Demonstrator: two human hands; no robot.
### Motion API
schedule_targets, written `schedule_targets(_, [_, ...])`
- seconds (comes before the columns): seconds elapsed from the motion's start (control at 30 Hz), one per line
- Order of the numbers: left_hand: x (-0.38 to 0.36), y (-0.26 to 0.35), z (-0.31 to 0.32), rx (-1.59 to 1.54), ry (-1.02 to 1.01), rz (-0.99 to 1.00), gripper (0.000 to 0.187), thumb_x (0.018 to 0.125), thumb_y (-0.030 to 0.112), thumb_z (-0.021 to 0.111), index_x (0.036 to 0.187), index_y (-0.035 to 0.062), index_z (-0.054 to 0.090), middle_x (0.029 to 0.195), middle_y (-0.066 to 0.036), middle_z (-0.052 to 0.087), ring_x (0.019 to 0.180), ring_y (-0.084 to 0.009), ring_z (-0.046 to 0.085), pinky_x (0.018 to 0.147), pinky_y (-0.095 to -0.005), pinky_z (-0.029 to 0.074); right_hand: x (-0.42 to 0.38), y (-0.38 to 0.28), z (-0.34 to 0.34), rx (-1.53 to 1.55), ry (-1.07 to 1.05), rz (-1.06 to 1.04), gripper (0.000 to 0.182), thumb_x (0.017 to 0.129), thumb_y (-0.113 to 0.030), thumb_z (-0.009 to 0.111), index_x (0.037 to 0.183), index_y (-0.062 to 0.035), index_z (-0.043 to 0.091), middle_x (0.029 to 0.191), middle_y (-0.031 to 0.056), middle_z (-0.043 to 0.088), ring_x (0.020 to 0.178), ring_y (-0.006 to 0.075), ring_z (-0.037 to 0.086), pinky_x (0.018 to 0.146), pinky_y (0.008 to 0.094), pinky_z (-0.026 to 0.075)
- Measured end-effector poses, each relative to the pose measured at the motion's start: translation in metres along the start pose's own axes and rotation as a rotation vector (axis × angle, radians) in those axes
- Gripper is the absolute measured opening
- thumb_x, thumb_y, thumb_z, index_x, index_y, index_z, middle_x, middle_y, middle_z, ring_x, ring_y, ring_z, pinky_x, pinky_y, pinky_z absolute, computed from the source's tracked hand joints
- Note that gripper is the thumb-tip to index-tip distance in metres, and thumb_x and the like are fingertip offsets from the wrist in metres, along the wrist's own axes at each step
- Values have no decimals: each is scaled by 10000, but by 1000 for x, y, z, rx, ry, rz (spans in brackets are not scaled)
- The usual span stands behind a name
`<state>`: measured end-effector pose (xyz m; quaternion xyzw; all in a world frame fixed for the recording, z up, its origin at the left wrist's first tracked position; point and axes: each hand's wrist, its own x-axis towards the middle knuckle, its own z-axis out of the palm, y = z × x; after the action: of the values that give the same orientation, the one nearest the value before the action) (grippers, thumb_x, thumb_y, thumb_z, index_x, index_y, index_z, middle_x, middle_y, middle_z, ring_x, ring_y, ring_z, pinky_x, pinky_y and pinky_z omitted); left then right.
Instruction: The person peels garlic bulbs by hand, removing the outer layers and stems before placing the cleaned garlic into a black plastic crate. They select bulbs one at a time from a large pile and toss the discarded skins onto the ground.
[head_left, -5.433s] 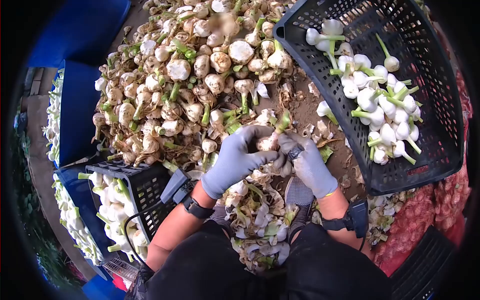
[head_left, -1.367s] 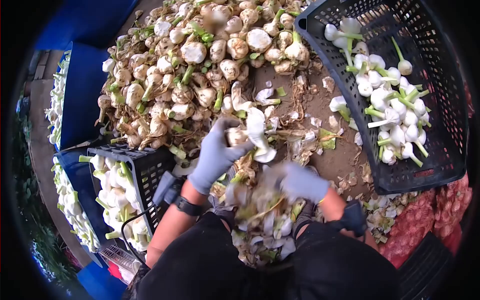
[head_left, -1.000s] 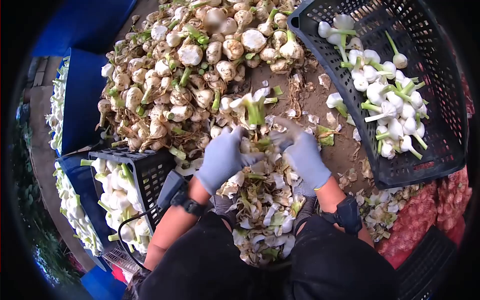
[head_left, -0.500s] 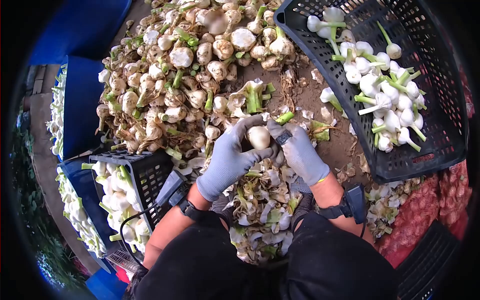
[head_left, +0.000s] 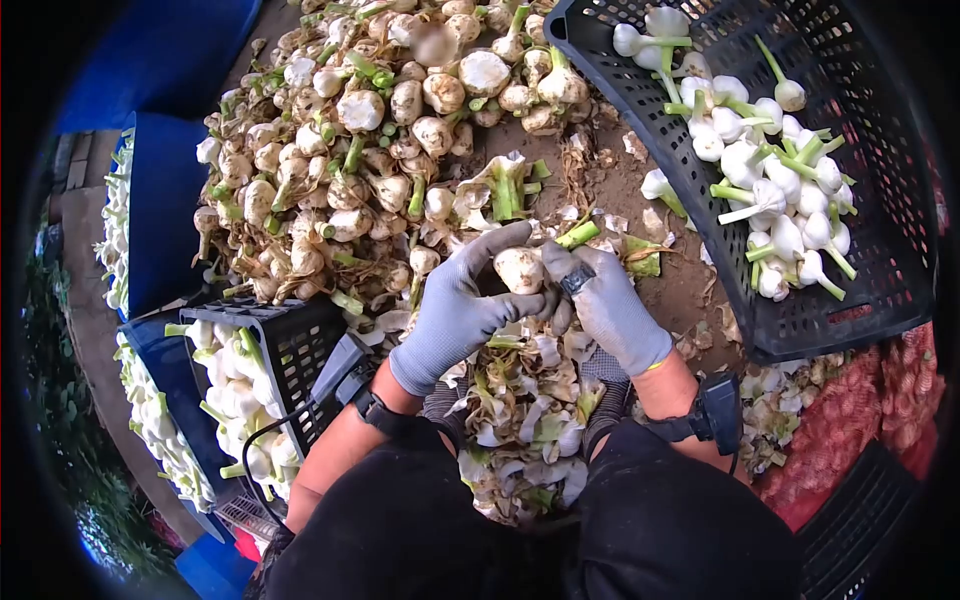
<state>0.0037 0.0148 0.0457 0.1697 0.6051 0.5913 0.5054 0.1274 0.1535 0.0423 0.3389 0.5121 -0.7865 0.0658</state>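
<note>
In the head view, a garlic bulb (head_left: 519, 270) with brownish marks on its pale skin sits between my two grey-gloved hands. Its green stem (head_left: 578, 235) points up to the right, past my right thumb. My left hand (head_left: 455, 310) curls around the bulb's left side, thumb below and fingers above. On the other side, my right hand (head_left: 612, 305) is closed against bulb and stem, with a dark band (head_left: 577, 278) around its thumb. Some right fingertips are hidden behind the bulb. Peeled garlic skins (head_left: 530, 430) lie beneath my hands, between my feet.
A heap of unpeeled garlic (head_left: 340, 190) spreads ahead and left. At right stands a black crate (head_left: 880, 270) holding clean white bulbs; another black crate (head_left: 312, 350) of garlic is at left. Blue containers (head_left: 165, 220) stand beyond it. Red mesh sacks (head_left: 820, 440) lie lower right.
The garlic bulb has turned in my hands, so a rougher, brown-marked side faces up. Its stem has shifted slightly right and shows more. My right hand has moved slightly right.
</note>
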Motion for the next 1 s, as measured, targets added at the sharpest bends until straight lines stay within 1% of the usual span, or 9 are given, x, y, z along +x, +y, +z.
schedule_targets(0.27, [-1, 8, -3, -239, -24, -151, 694, 746, -57, 788, 1361, 5, 471, 1104, -67, 659, 995, -128, 632, 918, -285, 509, -4, -5, 7, 80, 37, -36, 230, 964, -172, 541, 977, 38, 634, 719, 66, 636, 561, 118, 585, 508, 227, 473])
schedule_targets(0.5, [1, -19, -16, -392, -164, -125, 817, 896, 702, 455, 1381, 47, 403, 956, -72, 650, 528, -112, 559, 418, -180, 341, -3, 4, 6, -1047, 329, -561, 132, 826, -128, 682, 848, -3, 647, 921, 217, 647, 728, 411, 627, 712, 444, 522])
schedule_targets(0.6, [-1, -1, -11, -424, -107, -185, 758, 899, 685, 474, 1356, 81, 427, 969, -59, 645, 546, -107, 564, 434, -191, 365, 11, 20, 2, -796, 288, -646, 165, 824, -69, 677, 971, 5, 668, 1042, 181, 663, 913, 318, 666, 819, 398, 516])
schedule_targets(0.63, [-3, 4, -10, -367, -105, -211, 703, 912, 644, 505, 1350, 98, 438, 979, -55, 643, 557, -104, 569, 448, -200, 390, 13, 18, 15, -112, 178, -661, 297, 840, -30, 651, 1133, 22, 645, 1132, 128, 666, 1048, 197, 635, 886, 323, 493])
schedule_targets(0.67, [-5, 5, -7, -366, -106, -213, 703, 912, 644, 505, 1350, 98, 438, 979, -55, 643, 557, -104, 569, 448, -200, 390, 10, 16, 12, -110, 180, -660, 297, 840, -30, 651, 1133, 22, 645, 1132, 128, 666, 1048, 197, 635, 886, 323, 493])
schedule_targets(0.77, [-5, 5, -13, 120, -217, -234, 567, 957, 248, 622, 1433, 56, 382, 1051, -52, 630, 836, -55, 593, 655, -188, 465, 5, 9, 10, 60, -1, -124, 358, 860, 94, 544, 1211, 47, 596, 1152, 122, 663, 1003, 153, 624, 859, 241, 480])
schedule_targets(0.87, [-11, -22, -25, 155, -70, -56, 428, 989, 325, 555, 1288, 26, 490, 925, -19, 634, 718, -82, 618, 579, -199, 477, 17, 42, -4, -276, 88, 9, 275, 887, 34, 532, 1145, 43, 626, 973, 42, 684, 863, 83, 602, 746, 217, 483])
schedule_targets(0.9, [-4, -21, -27, 198, 35, -7, 500, 978, 394, 555, 1290, 6, 508, 982, -36, 630, 849, -100, 606, 697, -216, 486, 14, 48, 1, 193, 34, 9, 216, 889, 23, 526, 1068, 34, 647, 890, 37, 688, 809, 87, 604, 714, 233, 482])
schedule_targets(1.0, [3, -6, -20, 178, 90, 151, 632, 927, 506, 600, 1277, -18, 544, 1068, -74, 617, 1014, -171, 597, 868, -274, 492, 2, 53, 16, -156, 80, -189, 222, 891, 2, 546, 1090, 21, 641, 883, 51, 698, 802, 105, 622, 732, 260, 495])
